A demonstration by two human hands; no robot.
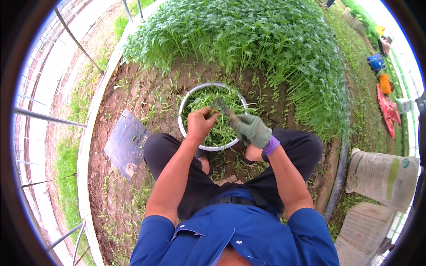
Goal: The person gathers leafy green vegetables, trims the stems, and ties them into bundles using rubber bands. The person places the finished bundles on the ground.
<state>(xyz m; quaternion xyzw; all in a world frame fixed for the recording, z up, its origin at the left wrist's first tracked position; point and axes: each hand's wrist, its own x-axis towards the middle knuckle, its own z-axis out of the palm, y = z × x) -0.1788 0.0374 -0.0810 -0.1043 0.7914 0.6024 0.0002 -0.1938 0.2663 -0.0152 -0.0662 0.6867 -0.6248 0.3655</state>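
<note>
Over a round white-rimmed tub (181, 111) on the soil, both hands work close together. Cut leafy greens (219, 131) fill the tub. My bare left hand (201, 124) has its thumb and fingers pinched together beside the blade, with a small yellowish plant piece (213, 112) at the tips. A grey-green glove with a purple cuff covers my right hand (254, 129). It is closed around the handle of a short hand tool (234, 120), whose dark blade points up and left above the greens; blur hides the blade's exact shape.
A dense stand of leafy plants (239, 36) curves around the front and right. A plastic sheet (128, 143) lies left of my knee. At right are a pale printed sack (381, 176), a plastic crate (364, 229) and a dark pipe (340, 176). Another person (385, 46) is farther off.
</note>
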